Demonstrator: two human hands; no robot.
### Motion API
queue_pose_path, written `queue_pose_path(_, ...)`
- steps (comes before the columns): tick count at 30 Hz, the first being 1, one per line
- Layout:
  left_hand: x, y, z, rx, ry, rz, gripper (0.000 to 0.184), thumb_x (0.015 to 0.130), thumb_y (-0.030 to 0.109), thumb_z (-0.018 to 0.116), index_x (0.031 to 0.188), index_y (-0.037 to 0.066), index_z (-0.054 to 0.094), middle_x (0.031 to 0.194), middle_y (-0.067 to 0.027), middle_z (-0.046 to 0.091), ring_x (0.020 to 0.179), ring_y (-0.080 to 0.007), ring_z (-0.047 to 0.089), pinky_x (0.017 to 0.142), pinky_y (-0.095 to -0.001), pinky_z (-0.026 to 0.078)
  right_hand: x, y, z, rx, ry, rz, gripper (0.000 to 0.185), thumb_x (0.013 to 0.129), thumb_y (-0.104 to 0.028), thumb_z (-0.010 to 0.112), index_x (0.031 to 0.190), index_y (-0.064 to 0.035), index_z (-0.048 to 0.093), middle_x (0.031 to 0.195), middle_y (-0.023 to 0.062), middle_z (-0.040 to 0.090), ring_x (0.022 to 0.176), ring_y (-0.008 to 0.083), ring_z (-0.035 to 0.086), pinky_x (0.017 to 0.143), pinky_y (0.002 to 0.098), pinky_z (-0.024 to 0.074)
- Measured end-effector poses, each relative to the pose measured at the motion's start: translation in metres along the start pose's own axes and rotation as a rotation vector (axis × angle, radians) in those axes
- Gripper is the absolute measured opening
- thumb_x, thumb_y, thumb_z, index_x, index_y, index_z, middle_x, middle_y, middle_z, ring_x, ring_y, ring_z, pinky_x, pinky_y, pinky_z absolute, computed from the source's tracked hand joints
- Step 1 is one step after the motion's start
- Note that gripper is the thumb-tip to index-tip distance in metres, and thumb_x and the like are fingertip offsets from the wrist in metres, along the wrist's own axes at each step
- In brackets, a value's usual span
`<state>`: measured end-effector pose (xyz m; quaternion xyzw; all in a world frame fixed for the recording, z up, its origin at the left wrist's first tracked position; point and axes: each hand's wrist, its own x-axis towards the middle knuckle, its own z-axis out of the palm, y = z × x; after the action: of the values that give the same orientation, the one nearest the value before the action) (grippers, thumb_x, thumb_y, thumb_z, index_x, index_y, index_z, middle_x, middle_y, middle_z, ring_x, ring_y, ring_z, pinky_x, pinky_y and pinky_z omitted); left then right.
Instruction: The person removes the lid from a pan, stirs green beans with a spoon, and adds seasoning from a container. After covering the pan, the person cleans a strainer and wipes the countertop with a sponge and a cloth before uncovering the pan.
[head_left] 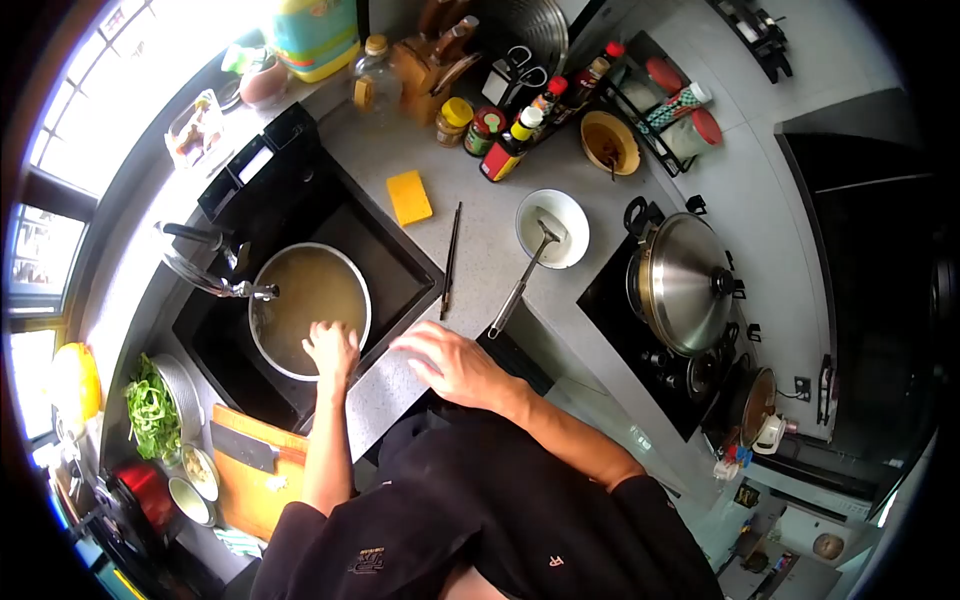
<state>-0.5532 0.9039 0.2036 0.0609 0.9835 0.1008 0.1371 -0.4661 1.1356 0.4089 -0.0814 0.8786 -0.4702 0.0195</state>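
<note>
From where I stand, taking the person's chest as the middle of the clock, the wide pot [310, 300] of cloudy liquid sits in the dark sink [388, 262] at about half past ten, with the faucet [215, 285] reaching over its nine o'clock side. The left hand [332, 348] is at the pot's near rim, fingers loosely bent over the liquid; I can't tell whether it touches the rim or grasps anything. The right hand [448, 366] hovers just beside the sink, released, fingers spread and holding nothing. At twelve o'clock on the counter [480, 245] lie a pair of chopsticks [452, 262] and, farther off, a yellow sponge [409, 198]. A white bowl [572, 235] at one o'clock holds a ladle [518, 290], its handle slanting out toward the person. The lidded pan [686, 285] is on the stove [640, 355] at two. At nine, a knife [243, 447] rests on the cutting board [245, 495], with greens [153, 412] beyond.
</note>
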Motion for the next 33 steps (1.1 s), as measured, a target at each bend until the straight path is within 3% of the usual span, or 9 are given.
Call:
queue_pose_path(1,-0.005,0.017,-0.014,-0.1,0.25,0.156,0.037,0.083,0.021,0.075,0.118,0.014,0.067,0.122,-0.0121,0.062,0.124,-0.0319,0.053,0.102,-0.0568,0.042,-0.008,0.001,-0.005,0.079,0.006,0.088,0.025,0.095,-0.001,0.059,0.118,-0.0038,0.065,0.113,0.0134,0.065,0.103,0.025,0.068,0.088,0.0343,0.0549)
queue_pose_path(3,-0.008,0.057,-0.047,-0.28,0.254,0.299,0.033,0.083,0.023,0.075,0.113,0.013,0.067,0.115,-0.0127,0.064,0.112,-0.0304,0.061,0.096,-0.0489,0.047,-0.032,0.003,-0.019,0.254,-0.007,0.26,0.024,0.096,-0.001,0.058,0.118,-0.0033,0.066,0.113,0.0124,0.066,0.101,0.0208,0.069,0.085,0.032,0.0563)
queue_pose_path(5,-0.004,0.09,-0.028,-0.458,0.075,0.29,0.034,0.082,0.027,0.077,0.11,0.012,0.066,0.105,-0.0116,0.066,0.098,-0.0288,0.066,0.09,-0.0442,0.049,-0.058,0.019,-0.022,0.259,0.128,0.31,0.022,0.097,-0.001,0.058,0.118,-0.0015,0.066,0.111,0.0105,0.067,0.101,0.0194,0.069,0.084,0.0312,0.0581)
queue_pose_path(6,-0.001,0.108,-0.017,-0.434,0.118,0.379,0.038,0.081,0.032,0.079,0.11,0.011,0.066,0.102,-0.0109,0.067,0.094,-0.0282,0.066,0.087,-0.0446,0.049,-0.072,0.027,-0.023,0.245,0.195,0.322,0.02,0.097,-0.004,0.058,0.116,-0.0039,0.066,0.109,0.0134,0.068,0.099,0.0247,0.071,0.08,0.0334,0.0586)
queue_pose_path(11,0.01,0.183,0.015,-0.218,0.208,0.506,0.052,0.077,0.052,0.078,0.104,0.01,0.062,0.085,-0.0081,0.068,0.082,-0.0261,0.067,0.076,-0.0417,0.044,-0.117,0.03,-0.029,0.244,0.264,0.396,0.019,0.097,-0.002,0.058,0.115,-0.0015,0.066,0.107,0.0116,0.069,0.095,0.0207,0.071,0.078,0.0308,0.0577)
queue_pose_path(16,0.032,0.193,0.051,-0.143,0.127,0.445,0.027,0.087,0.027,0.068,0.101,0.01,0.052,0.074,-0.0086,0.07,0.069,-0.0296,0.07,0.068,-0.0445,0.047,-0.142,0.03,-0.035,0.257,0.298,0.416,0.02,0.097,0.0,0.058,0.115,-0.0016,0.066,0.109,0.012,0.069,0.096,0.0205,0.071,0.08,0.0308,0.0571)
queue_pose_path(22,0.037,0.196,0.062,-0.095,0.093,0.451,0.018,0.09,0.021,0.062,0.099,0.009,0.052,0.077,-0.0084,0.07,0.072,-0.0299,0.071,0.07,-0.045,0.049,-0.158,0.035,-0.051,0.261,0.31,0.427,0.02,0.097,0.0,0.058,0.115,-0.0013,0.066,0.108,0.013,0.069,0.099,0.0216,0.071,0.082,0.0313,0.0568)
queue_pose_path(28,0.032,0.2,0.047,-0.125,0.123,0.451,0.017,0.089,0.017,0.061,0.101,0.008,0.053,0.094,-0.0122,0.068,0.084,-0.0309,0.071,0.073,-0.0459,0.05,-0.158,0.042,-0.061,0.271,0.269,0.418,0.02,0.097,0.0,0.058,0.115,-0.0015,0.066,0.108,0.0127,0.069,0.099,0.0214,0.071,0.082,0.031,0.0567)
queue_pose_path(33,0.038,0.202,0.052,-0.112,0.126,0.436,0.017,0.088,0.017,0.061,0.101,0.009,0.053,0.094,-0.0122,0.068,0.084,-0.0314,0.071,0.075,-0.048,0.051,-0.156,0.052,-0.067,0.287,0.255,0.396,0.02,0.097,-0.001,0.059,0.115,-0.0027,0.066,0.108,0.0118,0.07,0.098,0.0211,0.071,0.082,0.0307,0.0572)
